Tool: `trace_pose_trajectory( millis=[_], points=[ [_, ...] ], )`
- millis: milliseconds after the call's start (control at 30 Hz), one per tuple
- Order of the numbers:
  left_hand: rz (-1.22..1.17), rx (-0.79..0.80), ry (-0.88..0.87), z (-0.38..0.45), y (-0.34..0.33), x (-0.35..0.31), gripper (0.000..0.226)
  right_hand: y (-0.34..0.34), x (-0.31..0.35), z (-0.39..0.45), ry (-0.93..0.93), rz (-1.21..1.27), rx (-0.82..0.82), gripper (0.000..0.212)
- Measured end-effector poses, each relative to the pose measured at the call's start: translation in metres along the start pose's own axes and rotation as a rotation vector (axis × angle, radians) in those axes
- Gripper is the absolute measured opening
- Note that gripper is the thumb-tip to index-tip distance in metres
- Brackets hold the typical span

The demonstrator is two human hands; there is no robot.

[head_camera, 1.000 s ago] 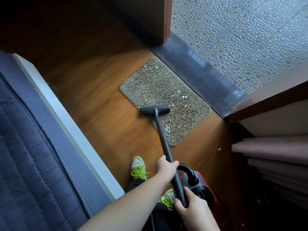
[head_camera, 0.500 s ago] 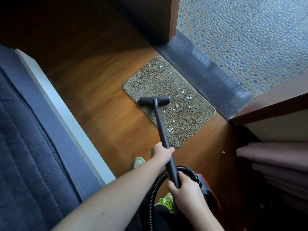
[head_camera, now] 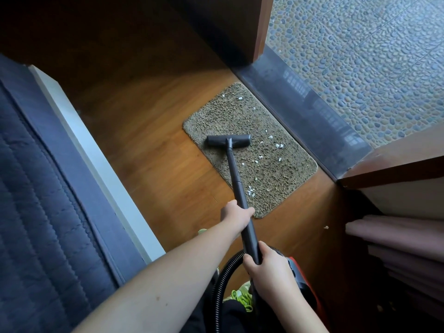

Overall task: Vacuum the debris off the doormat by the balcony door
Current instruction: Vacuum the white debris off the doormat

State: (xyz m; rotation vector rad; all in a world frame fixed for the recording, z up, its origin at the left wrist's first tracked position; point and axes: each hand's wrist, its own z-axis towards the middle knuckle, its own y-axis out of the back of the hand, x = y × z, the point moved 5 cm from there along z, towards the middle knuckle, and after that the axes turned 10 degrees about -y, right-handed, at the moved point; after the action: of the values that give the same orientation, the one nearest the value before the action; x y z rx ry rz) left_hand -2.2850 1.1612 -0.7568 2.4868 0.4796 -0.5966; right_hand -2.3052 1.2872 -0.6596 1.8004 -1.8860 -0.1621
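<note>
The left hand (head_camera: 236, 213) is wrapping its fingers around the vacuum wand (head_camera: 237, 186) just short of the doormat (head_camera: 276, 171), and the right hand (head_camera: 265, 267) is gripping the wand's near end, farther from the doormat. The floor nozzle (head_camera: 228, 141) is resting on the doormat's left portion. White debris (head_camera: 278, 145) is lying scattered across the doormat's right and near portions. The ribbed hose (head_camera: 222, 280) is curving beneath the right hand toward what appears to be a red canister (head_camera: 304, 282), partly hidden. The doormat is lying against the dark door threshold (head_camera: 310, 111).
</note>
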Motion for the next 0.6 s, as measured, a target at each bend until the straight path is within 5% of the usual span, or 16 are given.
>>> trace_pose_trajectory(
  millis=[600],
  points=[
    [0.009,0.008,0.054,-0.047,-0.027,0.039,0.056,-0.023,-0.053,-0.031,-0.034,0.004,0.012,0.013]
  ],
)
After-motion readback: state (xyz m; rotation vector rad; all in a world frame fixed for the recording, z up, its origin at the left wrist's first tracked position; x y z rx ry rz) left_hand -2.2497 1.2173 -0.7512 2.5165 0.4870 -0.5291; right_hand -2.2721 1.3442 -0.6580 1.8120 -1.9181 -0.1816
